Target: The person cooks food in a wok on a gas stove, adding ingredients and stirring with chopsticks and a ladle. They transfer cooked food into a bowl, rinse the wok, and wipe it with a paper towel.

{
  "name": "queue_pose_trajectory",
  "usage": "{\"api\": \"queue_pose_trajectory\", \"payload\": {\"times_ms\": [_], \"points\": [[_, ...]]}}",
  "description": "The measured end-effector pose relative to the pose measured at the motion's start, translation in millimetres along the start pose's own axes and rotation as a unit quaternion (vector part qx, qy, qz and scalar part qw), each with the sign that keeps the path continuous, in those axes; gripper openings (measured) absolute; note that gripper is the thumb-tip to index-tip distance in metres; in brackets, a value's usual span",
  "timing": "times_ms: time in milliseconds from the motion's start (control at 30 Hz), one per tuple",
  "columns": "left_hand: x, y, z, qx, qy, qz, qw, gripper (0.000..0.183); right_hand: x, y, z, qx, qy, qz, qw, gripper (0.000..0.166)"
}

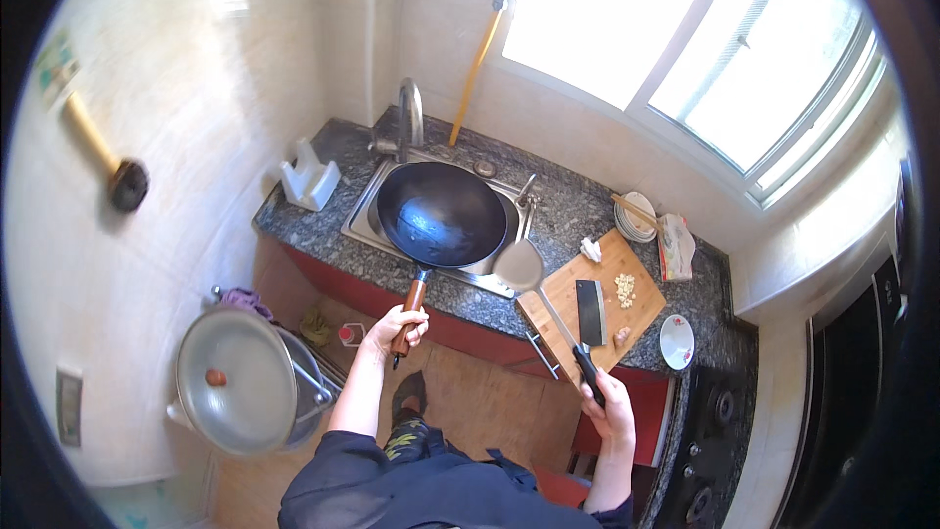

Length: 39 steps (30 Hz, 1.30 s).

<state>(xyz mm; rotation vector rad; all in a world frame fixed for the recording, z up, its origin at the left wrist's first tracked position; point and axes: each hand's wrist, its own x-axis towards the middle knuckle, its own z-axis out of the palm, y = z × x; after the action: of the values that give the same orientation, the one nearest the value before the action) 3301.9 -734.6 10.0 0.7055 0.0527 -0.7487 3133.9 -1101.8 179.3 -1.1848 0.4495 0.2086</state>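
Observation:
My left hand [396, 328] grips the brown wooden handle of a black wok [442, 213], whose bowl is over the sink [360, 217]. In my right hand [609, 404] is the black handle of a metal wok spatula [520, 266]; its broad blade points away from me, near the sink's right front corner. Beneath the spatula's shaft lies a wooden cutting board [547, 303]. On the board are a cleaver [590, 312], a heap of chopped pale pieces [625, 289], a small brownish piece [621, 336] and a crumpled white item [590, 250].
A curved metal faucet [411, 114] rises behind the sink. Stacked bowls [633, 217] with chopsticks, a tissue pack [675, 246] and a small white bowl [676, 342] stand on the granite counter at right. A black gas stove [709, 430] is at far right. Pan lids [235, 382] hang at left.

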Motion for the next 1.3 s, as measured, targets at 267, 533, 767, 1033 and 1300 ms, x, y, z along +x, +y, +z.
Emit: {"api": "queue_pose_trajectory", "payload": {"times_ms": [267, 533, 767, 1033, 1300], "points": [[46.7, 37.2, -70.7, -0.019, -0.023, -0.054, 0.998, 0.013, 138.3, -3.9, 92.4, 0.015, -0.024, 0.068, 0.997, 0.027], [50.7, 34.1, -102.2, -0.007, 0.043, -0.117, 0.992, 0.039, 235.2, 2.6, 130.3, 0.022, -0.064, 0.122, 0.99, 0.038], [124.4, 177.3, -113.0, 0.654, 0.422, 0.25, 0.576, 0.021, 293.8, 8.1, 151.3, 0.078, -0.064, 0.173, 0.98, 0.042], [243.7, 280.7, -201.2, 0.923, 0.34, 0.036, 0.179, 0.057, 342.1, 19.0, 176.1, 0.183, -0.082, 0.283, 0.938, 0.045], [190.2, 221.9, -153.9, 0.435, 0.468, 0.321, 0.699, 0.063, 353.6, 31.0, 189.2, 0.226, -0.053, 0.352, 0.907, 0.044]]}}
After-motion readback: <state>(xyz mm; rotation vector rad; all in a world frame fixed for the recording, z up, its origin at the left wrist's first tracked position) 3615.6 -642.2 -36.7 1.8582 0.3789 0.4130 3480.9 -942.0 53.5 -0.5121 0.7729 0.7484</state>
